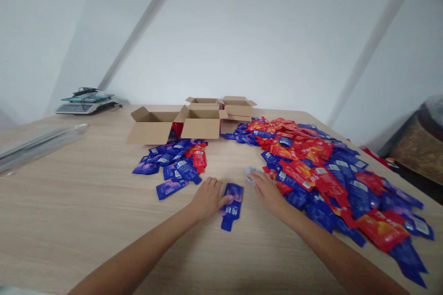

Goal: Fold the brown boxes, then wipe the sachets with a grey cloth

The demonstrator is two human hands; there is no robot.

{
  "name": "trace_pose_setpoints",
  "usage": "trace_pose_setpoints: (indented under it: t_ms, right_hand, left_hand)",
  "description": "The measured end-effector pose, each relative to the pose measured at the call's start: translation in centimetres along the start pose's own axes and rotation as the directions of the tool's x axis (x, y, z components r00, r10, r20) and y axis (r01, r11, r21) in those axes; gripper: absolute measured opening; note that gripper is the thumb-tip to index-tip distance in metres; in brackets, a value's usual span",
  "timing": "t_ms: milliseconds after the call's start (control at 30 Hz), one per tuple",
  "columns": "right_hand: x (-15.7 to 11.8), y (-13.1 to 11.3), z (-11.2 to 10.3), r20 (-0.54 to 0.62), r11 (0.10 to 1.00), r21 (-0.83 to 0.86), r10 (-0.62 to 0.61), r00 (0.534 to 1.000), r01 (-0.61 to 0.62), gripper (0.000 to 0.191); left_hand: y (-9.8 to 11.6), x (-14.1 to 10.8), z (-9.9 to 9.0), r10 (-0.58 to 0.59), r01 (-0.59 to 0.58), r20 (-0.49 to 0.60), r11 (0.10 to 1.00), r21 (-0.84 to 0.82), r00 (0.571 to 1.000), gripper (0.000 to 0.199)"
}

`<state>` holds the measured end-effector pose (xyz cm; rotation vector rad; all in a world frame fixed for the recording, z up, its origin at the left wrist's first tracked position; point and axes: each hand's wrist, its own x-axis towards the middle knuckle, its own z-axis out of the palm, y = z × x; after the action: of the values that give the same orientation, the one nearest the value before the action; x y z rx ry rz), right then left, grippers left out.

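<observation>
A blue spouted pouch (234,198) with purple fruit pictures and white characters lies flat on the table, its narrow end towards me. My left hand (208,197) is at its left side, fingers bent and thumb across the pouch's edge. To the right of the pouch, my right hand (267,190) has its fingers on a crumpled whitish cloth or tissue (252,173), partly covered by them. Just right of that hand spreads a large heap of red and blue pouches (311,170). A smaller pile of mostly blue pouches (178,161) lies beyond my left hand.
Several open cardboard boxes stand at the back, including a near left box (152,132) and a middle box (200,128). A flat scale (78,108) with items on top is at far left. Clear plastic wrapping (38,145) lies on the left of the wooden table (86,193).
</observation>
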<state>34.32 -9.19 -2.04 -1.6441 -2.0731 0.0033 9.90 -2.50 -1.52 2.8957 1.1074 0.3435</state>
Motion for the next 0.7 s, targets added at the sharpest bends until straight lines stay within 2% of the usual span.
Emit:
trace_pose_setpoints:
  t_ms: [67,167,233,300,400,533,600,633,667,700]
  right_hand:
    - [-0.5,-3.0,0.5,-0.011,0.996,0.067,-0.066,0.998,0.066,0.047]
    - [-1.1,-6.3,2.4,0.084,0.986,0.069,-0.155,0.984,0.150,0.051]
    - [-1.1,-6.9,3.9,0.128,0.987,0.050,-0.158,0.979,0.153,0.048]
    - [-0.5,-6.5,4.9,0.133,0.988,0.048,-0.150,0.980,0.145,0.045]
    - [1.1,-4.3,5.1,0.129,0.994,0.023,-0.106,0.986,0.104,0.045]
    - [3.3,0.2,3.5,0.101,0.989,-0.056,0.145,0.984,-0.140,0.051]
    - [3.8,1.7,2.4,0.086,0.971,-0.044,0.236,0.968,-0.233,0.048]
    - [3.8,1.9,2.1,0.082,0.965,-0.035,0.261,0.962,-0.259,0.047]
    - [3.6,1.7,1.9,0.070,0.963,-0.025,0.271,0.960,-0.270,0.046]
    - [3.2,1.1,1.9,0.048,0.964,-0.010,0.264,0.963,-0.264,0.046]
  left_hand:
    - [2.3,-1.4,0.2,0.045,-0.045,0.024,0.999,-0.011,0.999,0.065]
    - [4.4,-2.7,1.2,0.064,-0.064,0.047,0.998,0.012,0.997,0.055]
    - [4.7,-2.8,1.9,0.052,-0.054,0.044,0.998,0.046,0.998,0.048]
    - [4.7,-2.1,2.3,0.043,-0.048,0.049,0.995,0.090,0.998,0.043]
    - [4.7,-0.6,2.4,0.022,-0.041,0.112,0.985,0.167,0.993,0.033]
    - [4.4,0.1,2.0,0.019,-0.050,0.177,0.983,0.174,0.984,0.025]
    - [3.6,-0.2,1.9,-0.014,0.013,0.144,1.000,0.005,0.989,0.023]
    - [3.1,-0.4,1.9,-0.082,0.107,0.134,0.976,-0.191,0.988,0.021]
    - [2.5,-0.5,2.0,-0.175,0.228,0.160,0.875,-0.428,0.972,0.017]
    - [1.9,-0.6,2.1,-0.257,0.345,0.230,0.686,-0.641,0.939,0.017]
